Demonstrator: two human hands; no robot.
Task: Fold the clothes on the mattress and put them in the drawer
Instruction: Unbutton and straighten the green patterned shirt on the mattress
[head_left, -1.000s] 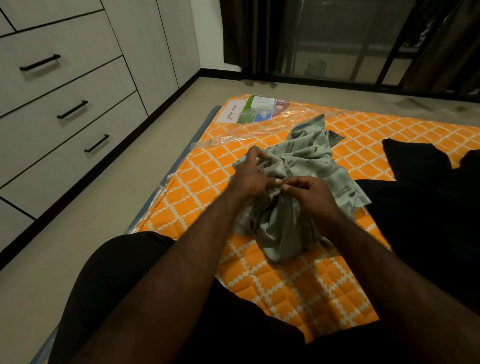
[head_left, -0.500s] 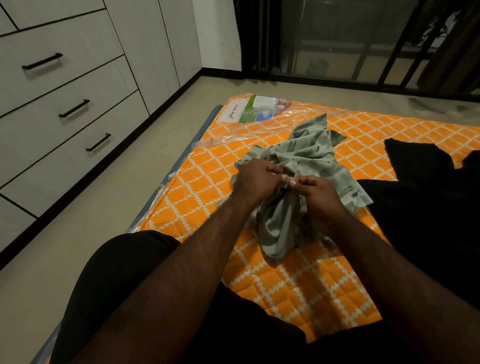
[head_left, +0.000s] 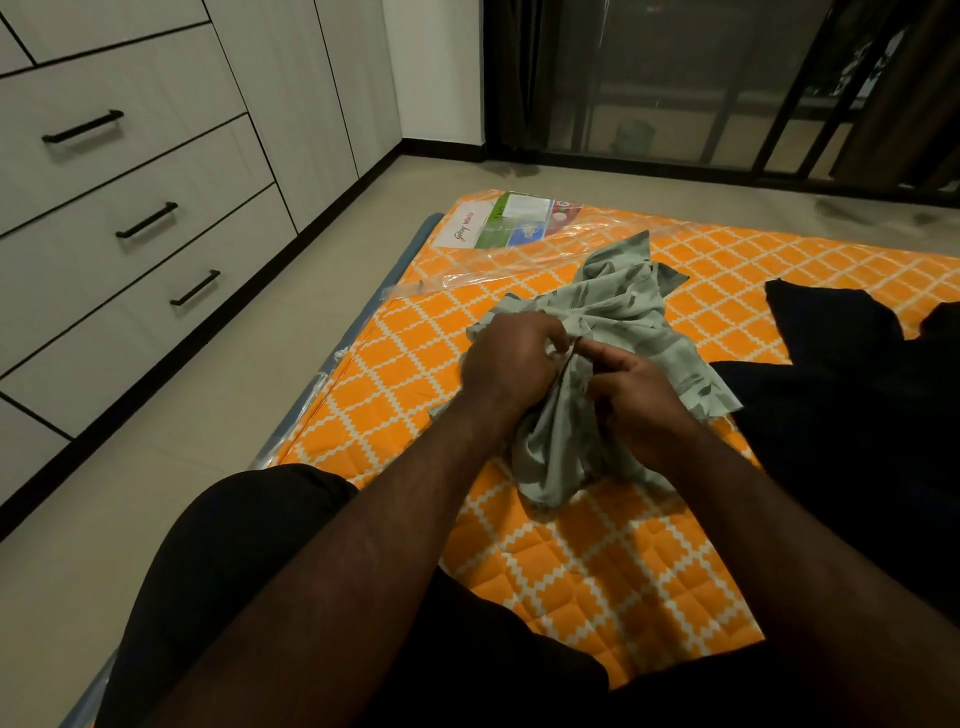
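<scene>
A crumpled pale grey-green patterned garment (head_left: 623, 306) lies bunched on the orange quilted mattress with a white diamond pattern (head_left: 597, 561). The left hand (head_left: 511, 358) has its fingers (head_left: 550, 338) curled round a fold of the cloth, and the right hand (head_left: 636, 395) pinches the same fold just beside it. A black garment (head_left: 841, 405) lies on the mattress to the right, and the white drawers with black bar handles (head_left: 145, 221) stand closed at the left.
</scene>
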